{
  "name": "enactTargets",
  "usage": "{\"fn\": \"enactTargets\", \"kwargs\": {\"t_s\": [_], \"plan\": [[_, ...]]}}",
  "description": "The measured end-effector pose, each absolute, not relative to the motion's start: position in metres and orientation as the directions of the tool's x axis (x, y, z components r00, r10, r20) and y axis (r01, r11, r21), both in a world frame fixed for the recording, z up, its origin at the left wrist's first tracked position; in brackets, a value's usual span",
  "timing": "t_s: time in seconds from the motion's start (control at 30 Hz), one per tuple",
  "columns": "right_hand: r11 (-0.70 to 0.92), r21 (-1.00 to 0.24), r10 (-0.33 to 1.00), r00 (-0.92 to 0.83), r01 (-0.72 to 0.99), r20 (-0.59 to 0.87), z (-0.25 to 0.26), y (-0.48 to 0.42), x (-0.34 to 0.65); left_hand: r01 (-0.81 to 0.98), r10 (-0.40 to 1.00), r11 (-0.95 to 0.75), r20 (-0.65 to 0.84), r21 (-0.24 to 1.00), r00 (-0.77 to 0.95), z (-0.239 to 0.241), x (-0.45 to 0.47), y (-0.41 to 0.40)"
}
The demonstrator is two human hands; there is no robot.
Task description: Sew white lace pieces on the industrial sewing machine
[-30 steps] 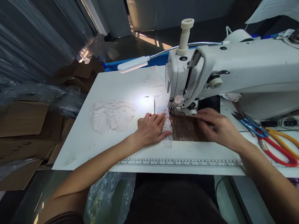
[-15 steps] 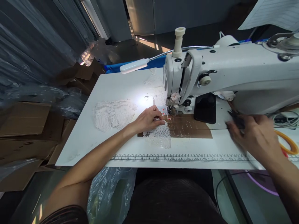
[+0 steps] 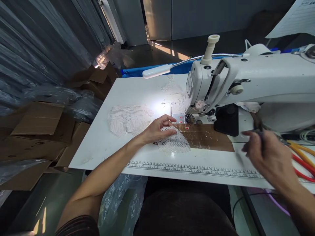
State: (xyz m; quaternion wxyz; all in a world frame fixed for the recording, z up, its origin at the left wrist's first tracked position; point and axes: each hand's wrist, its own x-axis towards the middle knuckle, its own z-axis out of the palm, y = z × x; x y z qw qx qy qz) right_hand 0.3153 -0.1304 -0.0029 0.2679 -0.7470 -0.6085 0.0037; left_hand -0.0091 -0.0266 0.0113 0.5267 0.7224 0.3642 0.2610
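Note:
My left hand [image 3: 159, 128] is over the brown strip left of the sewing machine's needle, thumb on top of a small piece of white lace [image 3: 174, 141]. The lace seems gripped under the thumb; its index finger points toward the presser foot. Far to the right, my right hand [image 3: 272, 154] is closed around dark thread snips [image 3: 260, 132], blurred by motion and partly hidden by the fingers. The white sewing machine [image 3: 204, 88] stands between the hands. Another gathered lace piece [image 3: 129, 119] lies on the table at left.
A black phone-like slab [image 3: 226, 119] lies beside the machine. Orange-handled scissors [image 3: 304, 152] and a red-handled tool [image 3: 304, 167] are at the right edge. A printed ruler [image 3: 187, 168] runs along the table front. A lamp [image 3: 157, 70] lights the needle area. Cardboard boxes [image 3: 36, 131] stand at left.
The view has shifted, so the table sits further right. The lace under my left hand has fanned out and its fingers have loosened a little. My right hand has turned with the snips, more upright now.

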Motion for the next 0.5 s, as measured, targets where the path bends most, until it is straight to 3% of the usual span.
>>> {"fn": "enactTargets", "kwargs": {"t_s": [0.03,0.1,0.23,0.3,0.5], "plan": [[-0.045,-0.553,0.940,0.222,0.832,0.257,-0.002,-0.133,0.296,0.243,0.806,-0.177,-0.002,0.954,0.592,0.012,-0.009,-0.028],[0.071,-0.712,0.986,0.060,0.699,0.156,-0.003,-0.134,0.259,0.224,0.821,-0.172,0.015,0.959,0.570,0.014,-0.007,-0.032],[0.057,-0.812,0.998,-0.028,0.580,0.050,-0.007,-0.122,0.205,0.193,0.859,-0.144,0.026,0.971,0.512,0.017,-0.002,-0.040],[0.029,-0.771,0.999,0.011,0.636,0.046,-0.007,-0.114,0.190,0.191,0.883,-0.126,0.022,0.974,0.470,0.018,0.000,-0.044],[0.118,-0.456,0.969,-0.002,0.882,0.247,-0.010,-0.105,0.175,0.157,0.924,-0.048,-0.016,0.986,0.382,0.018,0.003,-0.049]]}}
